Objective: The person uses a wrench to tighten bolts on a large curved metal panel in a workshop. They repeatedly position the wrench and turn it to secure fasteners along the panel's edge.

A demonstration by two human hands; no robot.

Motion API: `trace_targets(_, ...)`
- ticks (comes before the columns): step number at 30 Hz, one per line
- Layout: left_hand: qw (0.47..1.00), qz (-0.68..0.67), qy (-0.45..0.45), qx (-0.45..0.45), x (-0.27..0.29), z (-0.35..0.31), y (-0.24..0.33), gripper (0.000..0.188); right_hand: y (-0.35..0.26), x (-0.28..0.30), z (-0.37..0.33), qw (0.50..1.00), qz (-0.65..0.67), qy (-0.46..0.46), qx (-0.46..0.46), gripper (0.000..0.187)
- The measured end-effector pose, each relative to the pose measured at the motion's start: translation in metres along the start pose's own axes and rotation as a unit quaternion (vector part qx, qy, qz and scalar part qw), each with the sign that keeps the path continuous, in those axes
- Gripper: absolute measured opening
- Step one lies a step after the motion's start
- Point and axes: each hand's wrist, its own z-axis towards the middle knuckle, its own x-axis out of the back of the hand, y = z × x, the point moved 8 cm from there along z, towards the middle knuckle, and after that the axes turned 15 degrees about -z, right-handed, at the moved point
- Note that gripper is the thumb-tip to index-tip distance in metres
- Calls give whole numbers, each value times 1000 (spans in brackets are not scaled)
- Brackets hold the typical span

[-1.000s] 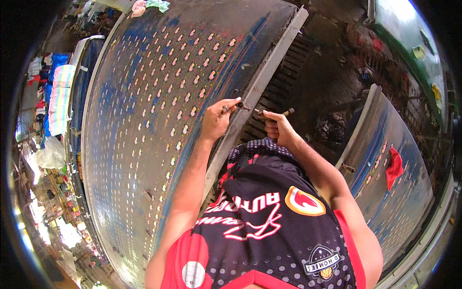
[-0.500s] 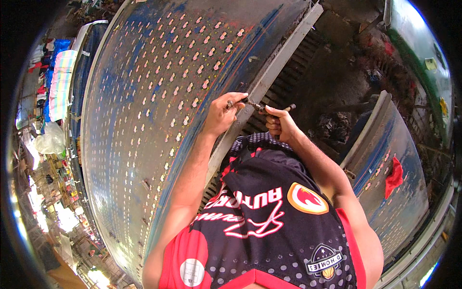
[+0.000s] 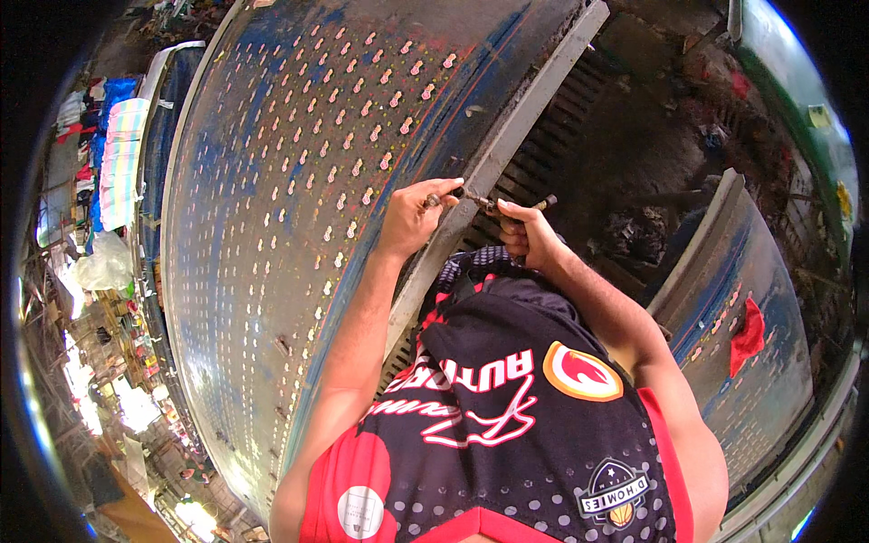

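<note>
Above the pale metal rail (image 3: 529,109) at the long table's edge, my two hands meet on a dark, worn metal tool (image 3: 489,205). It looks like a slim rod with cross-pieces; its exact kind is hard to make out. My left hand (image 3: 407,219) is closed, with the thumb and fingers pinching the tool's left end near a short knob (image 3: 432,201). Wrapped round the right part, my right hand (image 3: 532,237) lays its thumb along the top. A stubby brownish end (image 3: 547,202) sticks out beyond that thumb. My fingers hide part of the tool.
On the left stretches the long table (image 3: 262,362), covered with rows of small printed shapes. A slotted dark strip (image 3: 552,136) runs beside the rail. Another printed table (image 3: 751,407) with a red cloth (image 3: 748,338) stands right. Cloth and plastic lie far left.
Both hands keep their grip on the metal tool and stay almost in place. The view has shifted slightly, moving the tables a little to the right.
</note>
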Motion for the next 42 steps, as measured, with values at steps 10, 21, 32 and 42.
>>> trace_targets(10, 999, 29, -20, -34, -4, 3, 10, 51, 17, -2, 15, 971, 182, -119, -95, 26)
trace_targets(21, 990, 114, -51, -58, -15, 2, 5, 56, 11, 10, 12, 994, -23, 79, 67, 23)
trace_targets(32, 989, 139, -38, -40, -24, 7, -3, 57, -75, -25, -39, 176, -791, 8, 586, 49)
trace_targets(42, 992, 115, -21, -48, -18, 4, 2, 46, -92, -15, -84, 175, -784, 54, 594, 40)
